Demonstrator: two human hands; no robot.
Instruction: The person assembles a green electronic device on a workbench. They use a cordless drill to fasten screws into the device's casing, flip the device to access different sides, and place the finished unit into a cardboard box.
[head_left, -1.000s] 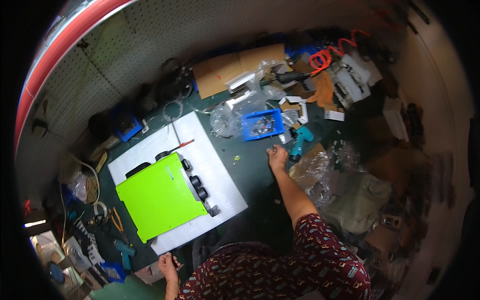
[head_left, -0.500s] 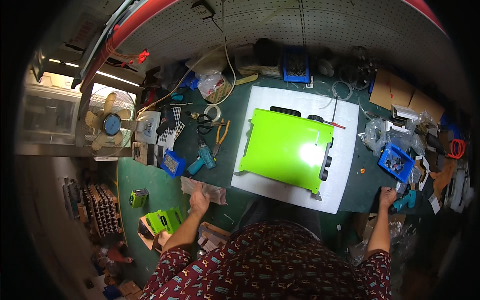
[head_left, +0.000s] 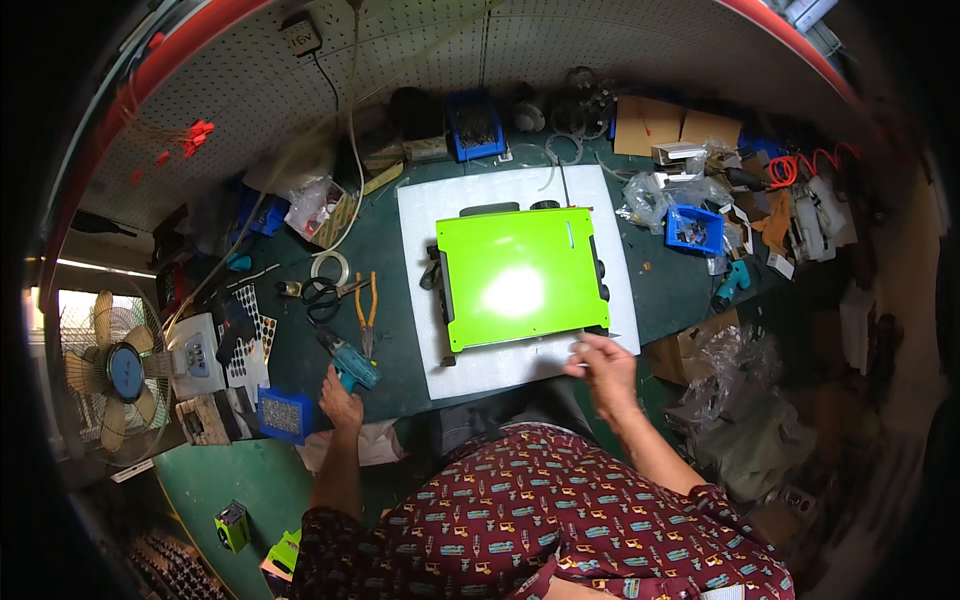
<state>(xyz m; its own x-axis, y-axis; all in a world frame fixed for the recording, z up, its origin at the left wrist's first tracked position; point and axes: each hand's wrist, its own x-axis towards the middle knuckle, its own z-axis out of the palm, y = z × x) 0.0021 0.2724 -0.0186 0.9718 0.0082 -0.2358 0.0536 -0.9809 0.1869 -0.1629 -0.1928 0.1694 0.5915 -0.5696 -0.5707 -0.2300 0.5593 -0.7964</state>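
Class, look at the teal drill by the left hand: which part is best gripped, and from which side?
Probably the handle, coming from the person's near side with the left hand. The teal drill lies flat, its narrow handle pointing toward the person, so fingers could wrap it beneath the bulkier body.

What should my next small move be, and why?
You might close the left hand on the teal drill and lift it: that hand is at the drill's near end, while the right hand is by the near right corner of the green-topped unit. Whether the right hand pinches anything is unclear.
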